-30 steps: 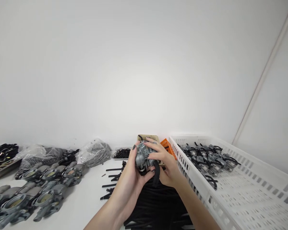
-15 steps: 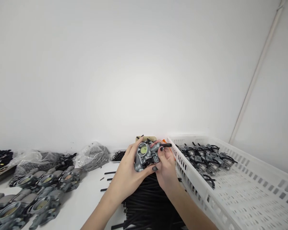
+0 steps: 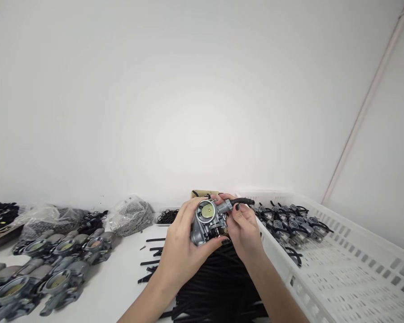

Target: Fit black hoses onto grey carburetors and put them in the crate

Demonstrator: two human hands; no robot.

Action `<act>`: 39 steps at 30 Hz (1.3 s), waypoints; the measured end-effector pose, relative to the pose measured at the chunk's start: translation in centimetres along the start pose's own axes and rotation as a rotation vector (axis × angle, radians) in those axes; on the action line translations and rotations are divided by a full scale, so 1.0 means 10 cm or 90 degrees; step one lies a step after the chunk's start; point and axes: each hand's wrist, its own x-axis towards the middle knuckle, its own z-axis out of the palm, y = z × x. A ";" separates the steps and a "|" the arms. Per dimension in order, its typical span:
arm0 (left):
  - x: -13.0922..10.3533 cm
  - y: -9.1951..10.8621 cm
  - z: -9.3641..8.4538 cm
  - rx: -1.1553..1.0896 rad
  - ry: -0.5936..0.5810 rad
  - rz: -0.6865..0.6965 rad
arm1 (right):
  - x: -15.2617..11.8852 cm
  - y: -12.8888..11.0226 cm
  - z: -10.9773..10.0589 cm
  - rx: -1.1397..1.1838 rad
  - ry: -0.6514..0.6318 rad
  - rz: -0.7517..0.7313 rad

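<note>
A grey metal carburetor [image 3: 207,220] with a round brass-coloured disc in its bore is held up between both hands. My left hand [image 3: 182,242] wraps its left side and underside, the thumb along the bottom. With thumb and fingers my right hand [image 3: 244,224] grips the upper right part, where a black rubber hose [image 3: 242,201] sticks out to the right. A small spring shows near the carburetor's lower right. Below the hands lies a big pile of black hoses [image 3: 215,282].
More carburetors [image 3: 57,280] stand in rows at the left, with bags of small parts [image 3: 131,216] behind them. Black rings [image 3: 167,216] lie in a tray near the wall. A white slotted crate [image 3: 357,278] at the right holds several carburetors with hoses.
The carburetor has turned slightly and shifted right. My right hand has moved right along the hose, and more of the hose shows beyond the fingers.
</note>
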 end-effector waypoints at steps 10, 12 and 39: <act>-0.10 0.05 0.11 0.152 0.052 0.090 | -0.05 0.05 0.09 0.067 0.138 0.048; -0.09 0.05 0.09 0.131 0.069 0.069 | -0.07 0.02 0.10 0.080 0.102 0.056; 0.08 0.05 -0.13 -0.296 -0.027 -0.198 | -0.08 -0.02 0.12 0.031 0.086 0.076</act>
